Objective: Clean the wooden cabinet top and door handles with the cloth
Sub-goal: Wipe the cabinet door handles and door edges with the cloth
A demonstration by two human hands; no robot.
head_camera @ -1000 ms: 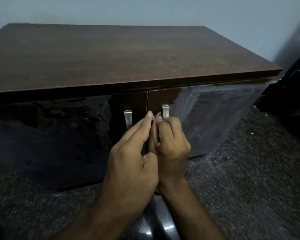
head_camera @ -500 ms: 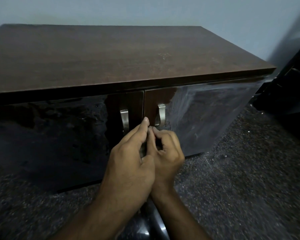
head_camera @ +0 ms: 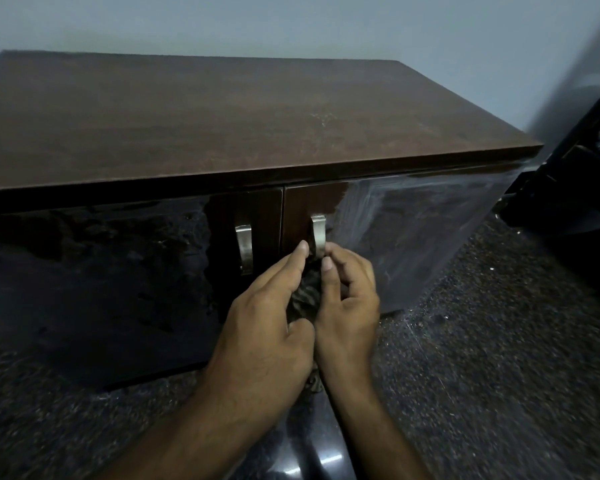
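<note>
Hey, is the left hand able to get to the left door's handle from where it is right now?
Probably yes. The left hand sits just right of and below the left handle, with only bare door between them, though it shares the cloth with the right hand.

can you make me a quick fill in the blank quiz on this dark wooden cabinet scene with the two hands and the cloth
1. Both hands, left hand and right hand, hold a dark striped cloth at the ____ silver metal door handle.
2. The dark wooden cabinet has ____ doors.
3. The other silver handle is on the ____ door.

Missing words: right; two; left
</note>
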